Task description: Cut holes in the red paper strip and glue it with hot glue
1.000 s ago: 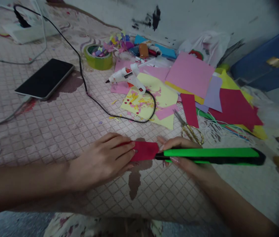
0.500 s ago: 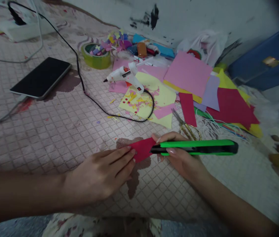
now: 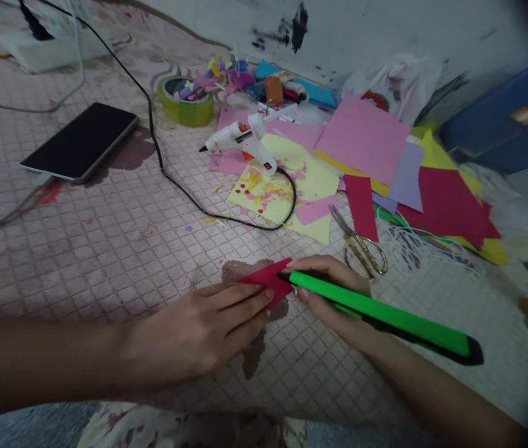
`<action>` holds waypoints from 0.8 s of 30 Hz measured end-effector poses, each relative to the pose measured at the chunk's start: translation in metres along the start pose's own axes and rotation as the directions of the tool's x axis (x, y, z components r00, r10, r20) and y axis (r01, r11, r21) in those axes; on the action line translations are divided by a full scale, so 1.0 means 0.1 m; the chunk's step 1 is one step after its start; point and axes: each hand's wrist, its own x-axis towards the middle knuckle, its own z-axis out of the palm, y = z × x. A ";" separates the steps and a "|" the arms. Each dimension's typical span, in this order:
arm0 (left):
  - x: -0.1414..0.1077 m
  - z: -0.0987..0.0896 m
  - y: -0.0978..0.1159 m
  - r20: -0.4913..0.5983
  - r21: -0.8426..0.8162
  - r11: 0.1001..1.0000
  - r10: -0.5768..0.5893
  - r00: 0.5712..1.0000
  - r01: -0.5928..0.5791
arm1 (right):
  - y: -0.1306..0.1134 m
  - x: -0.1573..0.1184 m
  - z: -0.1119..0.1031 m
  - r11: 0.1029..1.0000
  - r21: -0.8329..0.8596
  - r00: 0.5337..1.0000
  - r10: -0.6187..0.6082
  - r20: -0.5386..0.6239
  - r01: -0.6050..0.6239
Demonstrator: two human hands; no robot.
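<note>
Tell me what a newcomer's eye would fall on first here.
Probably the long green-and-black tool in the grip of the right hand, its dark tip at the small red sheet under the left hand. Next, perhaps, the white plastic glue gun beyond the hands, and the flat, black-screened phone at left.

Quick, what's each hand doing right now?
Left hand: open, fingers laid flat on a small red craft sheet.
Right hand: closed around a green-and-black utility knife, tip at the sheet.
</note>
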 end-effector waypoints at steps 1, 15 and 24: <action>0.01 0.01 -0.01 -0.004 -0.016 1.000 -0.003 1.000 0.003 | 0.02 0.02 0.00 1.000 0.013 1.000 0.006 0.017 -0.006; 0.03 0.03 -0.03 0.017 -0.013 1.000 0.000 1.000 0.000 | 0.10 0.05 -0.06 0.999 0.007 0.991 -0.032 0.127 0.032; 0.04 0.03 -0.04 0.023 -0.046 0.999 -0.004 1.000 0.005 | 0.11 0.07 -0.09 0.999 0.013 0.986 -0.044 0.161 0.043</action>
